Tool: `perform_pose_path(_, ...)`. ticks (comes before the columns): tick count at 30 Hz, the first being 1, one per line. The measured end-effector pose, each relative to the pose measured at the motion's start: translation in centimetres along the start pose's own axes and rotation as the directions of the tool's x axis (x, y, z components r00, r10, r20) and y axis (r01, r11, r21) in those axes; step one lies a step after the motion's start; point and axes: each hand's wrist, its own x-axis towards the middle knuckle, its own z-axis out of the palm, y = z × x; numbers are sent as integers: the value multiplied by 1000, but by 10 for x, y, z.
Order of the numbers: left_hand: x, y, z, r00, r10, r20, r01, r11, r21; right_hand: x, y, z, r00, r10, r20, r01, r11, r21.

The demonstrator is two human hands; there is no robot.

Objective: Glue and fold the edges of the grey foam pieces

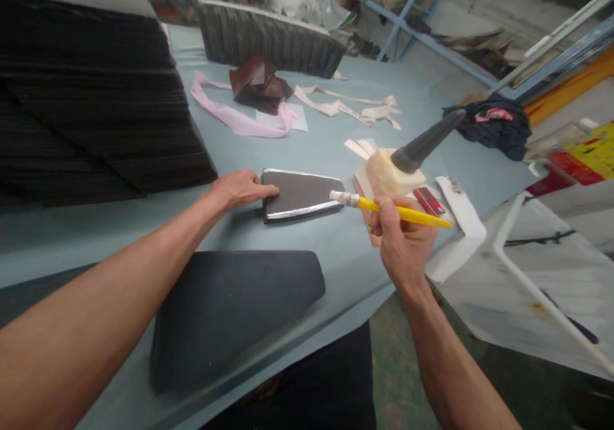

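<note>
The left arm (122,283), bare, reaches in from the lower left corner and slants up and forward, its wrist (213,201) nearly in line with it. The left hand (235,190) is turned knuckles up, one digit stretched out to the right and the other fingers bent and partly hidden. The right arm (453,353), also bare, rises from the bottom right and leans inward. The right hand (405,241) is closed in a pen-like grip, its thumb (389,215) pointing upward, well apart from the left hand
</note>
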Motion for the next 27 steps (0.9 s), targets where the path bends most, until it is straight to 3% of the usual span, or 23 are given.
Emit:
perform_pose_path(16,-13,11,-1,991,-78,-105,71,995,-65,-44,5,-33,1000,11,-28,-10,998,57)
perform_pose_path(27,-13,14,-8,979,-168,-113,159,983,-90,-62,19,-49,989,126,-81,-122,991,55)
